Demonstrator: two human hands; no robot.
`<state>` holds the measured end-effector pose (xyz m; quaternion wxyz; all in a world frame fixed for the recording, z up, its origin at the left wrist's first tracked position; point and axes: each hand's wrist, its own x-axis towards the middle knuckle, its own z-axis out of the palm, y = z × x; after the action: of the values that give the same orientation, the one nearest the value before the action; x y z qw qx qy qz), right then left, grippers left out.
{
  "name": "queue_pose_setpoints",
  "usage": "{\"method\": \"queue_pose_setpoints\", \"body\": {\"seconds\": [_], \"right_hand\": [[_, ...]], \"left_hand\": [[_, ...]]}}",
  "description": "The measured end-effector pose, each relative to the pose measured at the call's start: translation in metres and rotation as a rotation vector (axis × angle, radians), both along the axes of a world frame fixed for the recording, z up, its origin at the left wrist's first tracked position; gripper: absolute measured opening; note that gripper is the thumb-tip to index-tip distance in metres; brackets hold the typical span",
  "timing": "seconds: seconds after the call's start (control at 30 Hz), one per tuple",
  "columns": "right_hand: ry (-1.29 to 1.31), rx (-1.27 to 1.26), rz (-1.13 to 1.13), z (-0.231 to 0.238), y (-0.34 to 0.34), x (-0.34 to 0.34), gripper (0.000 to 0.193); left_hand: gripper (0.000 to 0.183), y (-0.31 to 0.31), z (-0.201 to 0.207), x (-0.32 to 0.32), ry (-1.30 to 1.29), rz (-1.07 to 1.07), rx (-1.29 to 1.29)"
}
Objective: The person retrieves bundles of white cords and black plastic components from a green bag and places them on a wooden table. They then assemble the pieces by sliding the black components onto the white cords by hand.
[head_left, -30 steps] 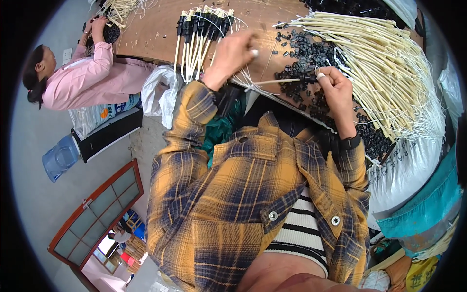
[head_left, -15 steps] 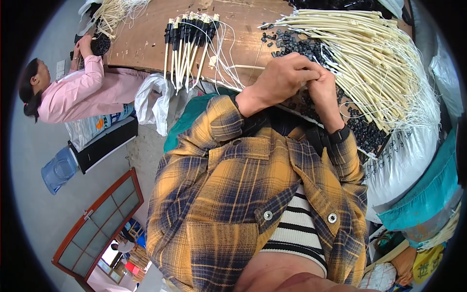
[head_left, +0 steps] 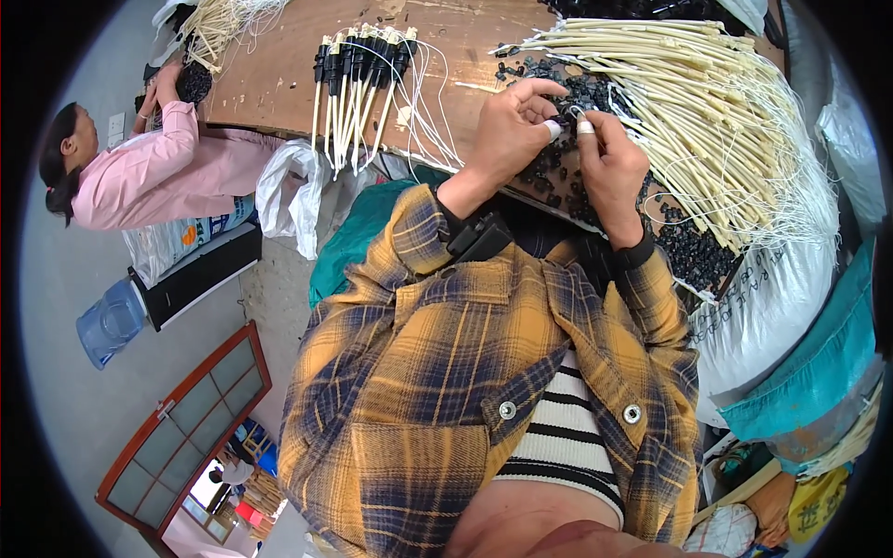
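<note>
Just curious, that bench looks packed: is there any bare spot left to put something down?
Yes. Bare brown board shows between the row of black-tipped cords and the co-worker's pile, and a patch between that row and the cream cord bundle. It is crowded around the left hand and right hand, over the black parts.

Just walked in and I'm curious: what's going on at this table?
A person in a plaid shirt holds both hands together, left hand and right hand, pinching a small part over a heap of small black pieces. A bundle of cream cords lies beside them, and black-tipped cords lie further left. A co-worker in pink works nearby.
</note>
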<state>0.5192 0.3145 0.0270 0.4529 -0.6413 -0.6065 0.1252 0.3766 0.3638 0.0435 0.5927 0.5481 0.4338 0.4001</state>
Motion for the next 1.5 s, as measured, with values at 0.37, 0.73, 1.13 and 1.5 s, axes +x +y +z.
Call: {"method": "queue_pose_setpoints", "body": {"seconds": [0.37, 0.73, 1.13, 1.5], "right_hand": [[0.262, -0.169, 0.18, 0.019, -0.005, 0.002, 0.012], [-0.228, -0.034, 0.374, 0.03, -0.008, 0.025, 0.043], [0.208, -0.497, 0.251, 0.04, 0.015, -0.005, 0.012], [-0.27, -0.011, 0.48, 0.034, 0.02, -0.026, 0.016]], "left_hand": [[0.022, 0.02, -0.006, -0.015, 0.359, -0.038, 0.308], [0.027, 0.024, -0.005, -0.021, 0.459, -0.318, 0.681], [0.015, 0.017, 0.012, -0.04, 0.857, -0.258, 1.0], [0.029, 0.097, 0.006, -0.14, 1.16, 0.536, 1.006]]}}
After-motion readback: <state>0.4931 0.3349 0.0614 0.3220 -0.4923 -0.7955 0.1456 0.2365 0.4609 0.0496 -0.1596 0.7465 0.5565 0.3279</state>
